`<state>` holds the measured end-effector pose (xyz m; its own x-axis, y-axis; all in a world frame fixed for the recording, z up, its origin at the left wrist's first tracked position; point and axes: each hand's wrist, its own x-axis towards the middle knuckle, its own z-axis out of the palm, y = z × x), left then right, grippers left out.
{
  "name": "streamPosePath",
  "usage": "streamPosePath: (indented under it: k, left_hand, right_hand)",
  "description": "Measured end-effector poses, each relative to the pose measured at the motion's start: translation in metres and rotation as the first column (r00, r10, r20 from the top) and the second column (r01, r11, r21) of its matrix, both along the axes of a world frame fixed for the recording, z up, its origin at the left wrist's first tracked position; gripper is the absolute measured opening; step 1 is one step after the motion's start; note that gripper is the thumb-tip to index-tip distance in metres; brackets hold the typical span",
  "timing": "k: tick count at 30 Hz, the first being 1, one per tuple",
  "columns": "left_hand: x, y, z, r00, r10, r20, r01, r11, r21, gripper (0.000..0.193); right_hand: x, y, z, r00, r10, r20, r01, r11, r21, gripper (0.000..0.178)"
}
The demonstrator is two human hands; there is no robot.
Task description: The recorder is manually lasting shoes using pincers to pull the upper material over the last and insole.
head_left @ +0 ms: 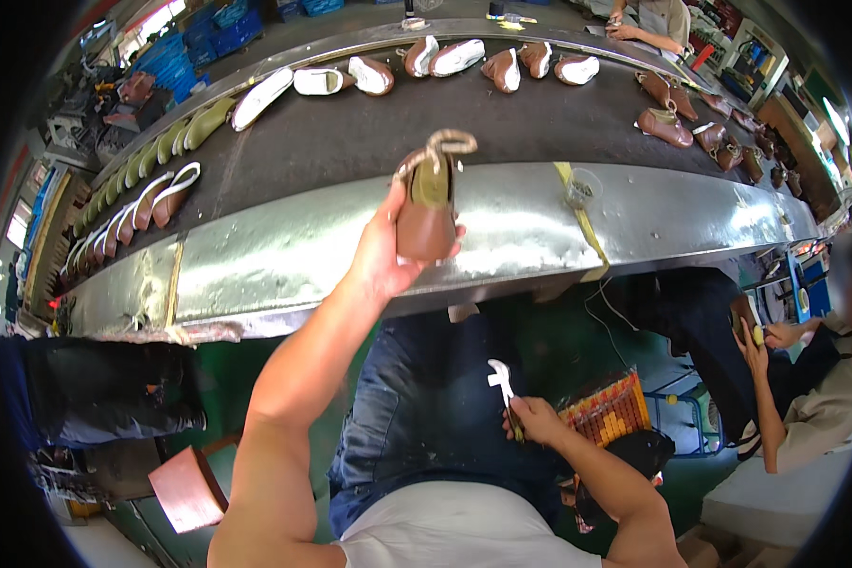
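My left hand (pixel 385 254) is wrapped round a brown shoe (pixel 429 232), held up over the metal edge of the workbench. The toe points toward me, and a tan lace forms a loop at the far end. An olive-green patch shows on the upper, inside the opening. Low over my right thigh, my right hand (pixel 534 420) is closed on the dark handle of a small hammer (pixel 502 376). Its shiny metal head points up and away from me, well apart from the shoe.
A dark conveyor belt (pixel 350 142) runs beyond the metal ledge (pixel 284 256). White-soled brown shoes (pixel 457 58) line its far side, olive shoes (pixel 166 142) the left. A clear cup (pixel 582 189) stands on the ledge. Co-workers' hands (pixel 753 348) work at right.
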<state>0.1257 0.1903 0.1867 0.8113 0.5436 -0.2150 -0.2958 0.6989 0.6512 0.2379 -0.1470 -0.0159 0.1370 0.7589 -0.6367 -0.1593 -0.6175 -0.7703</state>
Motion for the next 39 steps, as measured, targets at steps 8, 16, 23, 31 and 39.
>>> streamPosePath:
  k: [8, 16, 23, 31, 39]
  left_hand:
    - [0.150, 0.148, -0.029, 0.643, 0.629, -0.437, 0.266, 0.352, 0.897, 0.080]
    - [0.143, 0.291, -0.035, 0.592, 0.719, -0.363, 0.216, 0.293, 0.932, 0.056]
    - [0.191, 0.382, -0.055, 0.358, 0.859, -0.366, 0.523, 0.140, 0.841, 0.072]
    - [0.291, 0.435, -0.045, 0.148, 0.846, -0.513, 0.603, 0.334, 0.724, 0.091]
    - [0.215, 0.418, -0.047, 0.255, 0.926, -0.276, 0.687, 0.027, 0.726, 0.074]
  right_hand:
    - [0.021, 0.037, 0.021, 0.983, 0.036, -0.181, -0.046, 0.998, -0.051, 0.046]
    - [0.054, 0.080, 0.003, 0.956, 0.109, -0.271, -0.122, 0.992, -0.033, 0.048]
    - [0.069, 0.109, -0.006, 0.926, 0.086, -0.369, -0.132, 0.986, -0.101, 0.048]
    - [0.083, 0.128, 0.005, 0.916, 0.161, -0.368, -0.210, 0.973, -0.098, 0.023]
    - [0.072, 0.127, -0.003, 0.889, 0.158, -0.430, -0.201, 0.978, -0.057, 0.023]
